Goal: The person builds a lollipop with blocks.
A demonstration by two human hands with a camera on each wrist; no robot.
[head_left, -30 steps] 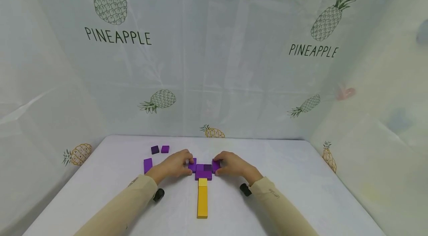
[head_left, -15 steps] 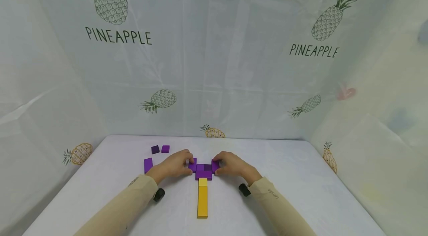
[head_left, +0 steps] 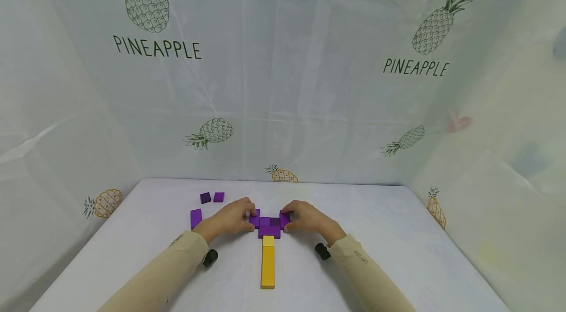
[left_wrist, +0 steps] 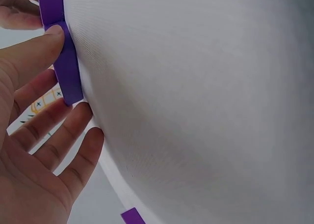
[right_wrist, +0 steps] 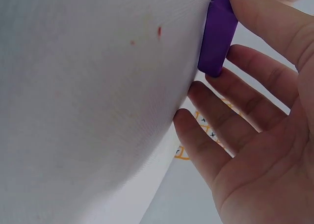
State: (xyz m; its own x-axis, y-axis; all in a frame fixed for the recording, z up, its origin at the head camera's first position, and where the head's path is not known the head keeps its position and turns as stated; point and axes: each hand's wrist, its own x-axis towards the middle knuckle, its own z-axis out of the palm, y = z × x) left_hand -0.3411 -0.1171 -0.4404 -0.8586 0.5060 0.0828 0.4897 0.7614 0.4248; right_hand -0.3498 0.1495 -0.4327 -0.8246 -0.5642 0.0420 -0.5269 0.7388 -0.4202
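Near the table's middle, my left hand (head_left: 230, 217) pinches an upright-lying purple block (left_wrist: 68, 69) between thumb and fingers. My right hand (head_left: 311, 217) grips a matching purple block (right_wrist: 217, 37) on the opposite side. Between them sit a small purple square block (head_left: 264, 221) and a dark purple square block (head_left: 274, 221), side by side. Just in front of these squares lies a purple rectangular block (head_left: 269, 233) placed crosswise. A small yellow block (head_left: 268, 241) and a long yellow block (head_left: 268, 268) run from there toward me in a line.
At the back left of the white table (head_left: 362, 272) lie a dark purple square (head_left: 205, 198) and a purple square (head_left: 218, 197). Another purple rectangle (head_left: 196, 218) is beside my left wrist. A pineapple-print cloth (head_left: 283, 81) hangs behind and at the sides.
The right-hand purple block has shifted slightly left, up against the dark purple square, with my right hand on it. My left hand stays in place.
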